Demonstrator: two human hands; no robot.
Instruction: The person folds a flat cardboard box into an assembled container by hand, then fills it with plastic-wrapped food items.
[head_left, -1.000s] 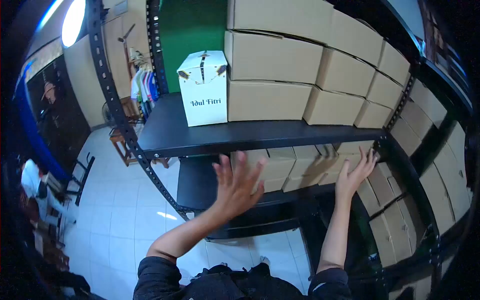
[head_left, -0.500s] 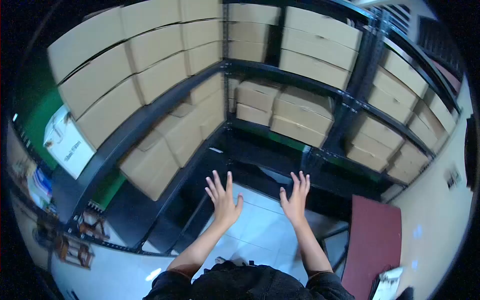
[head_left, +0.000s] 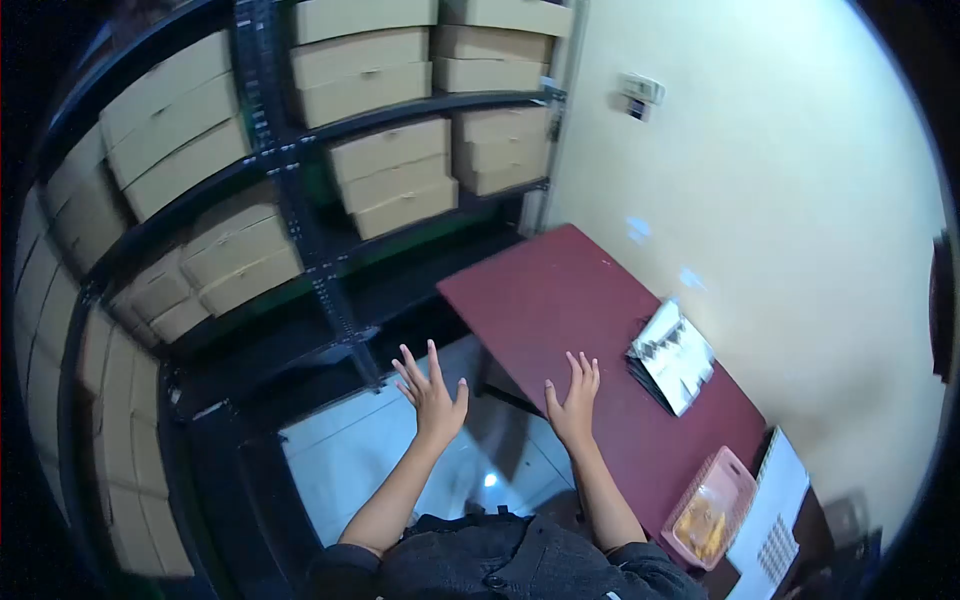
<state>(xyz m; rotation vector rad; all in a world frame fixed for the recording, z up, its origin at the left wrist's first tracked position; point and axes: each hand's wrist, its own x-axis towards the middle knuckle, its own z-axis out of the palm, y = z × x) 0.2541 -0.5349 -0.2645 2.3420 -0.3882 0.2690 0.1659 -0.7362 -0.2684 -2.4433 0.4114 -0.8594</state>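
Both hands are raised in front of the body, palms facing each other, with a gap between them. My left hand (head_left: 433,400) has its fingers spread and holds nothing; behind it show the tiled floor (head_left: 350,445) and the foot of the black shelf rack (head_left: 345,310). My right hand (head_left: 574,402) is empty too, thumb apart from the fingers, and appears over the edge of a dark red table (head_left: 560,290). Neither hand is seen touching anything.
Cardboard boxes (head_left: 395,165) are stacked on the rack. A desk calendar (head_left: 675,355) stands on the table, with a pink basket (head_left: 712,505) holding yellow items and a white sheet (head_left: 770,510) nearer me. A pale wall (head_left: 780,200) rises at the right.
The view has swung to the right, so the red table, calendar and basket show more fully and the shelves sit further left. Both hands stay open and raised.
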